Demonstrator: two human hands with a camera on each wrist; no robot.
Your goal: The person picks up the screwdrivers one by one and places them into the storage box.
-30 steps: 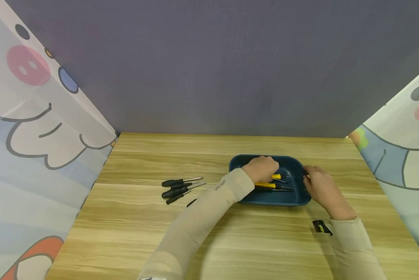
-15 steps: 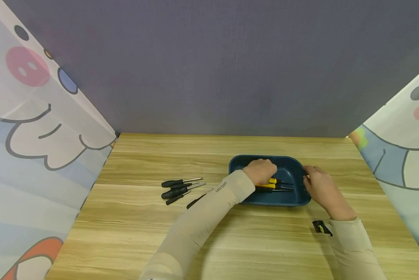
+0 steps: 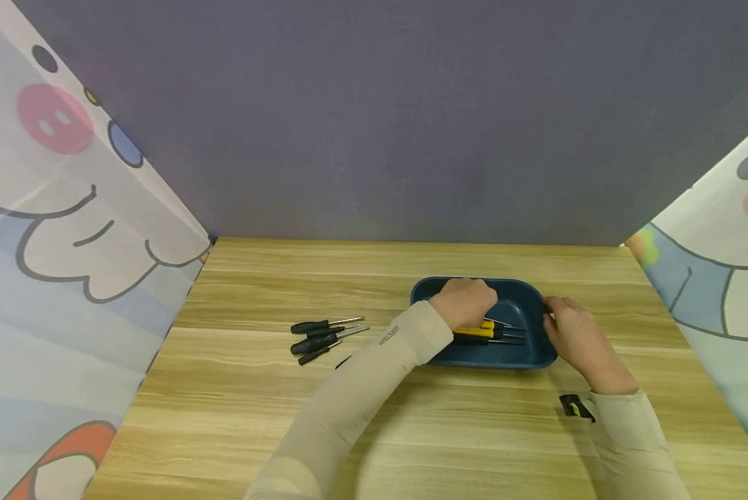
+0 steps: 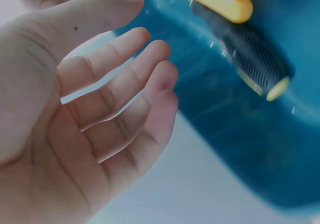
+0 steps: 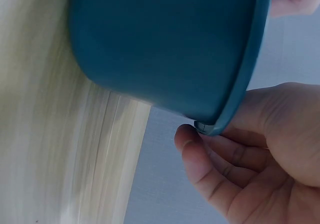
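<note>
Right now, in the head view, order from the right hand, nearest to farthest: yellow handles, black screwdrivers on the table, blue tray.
1. Blue tray: right end touches the right hand.
2. Yellow handles: inside the tray.
3. Black screwdrivers: left of the tray.

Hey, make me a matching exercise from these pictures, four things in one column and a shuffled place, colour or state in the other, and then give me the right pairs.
Column one:
1. Left hand
2. Bin
3. Screwdriver group
4. Right hand

Column two:
A. On the table, left of the bin
B. Gripping the bin's right end
C. Open, holding nothing
D. Dark blue

Right pairs: 1-C, 2-D, 3-A, 4-B.
</note>
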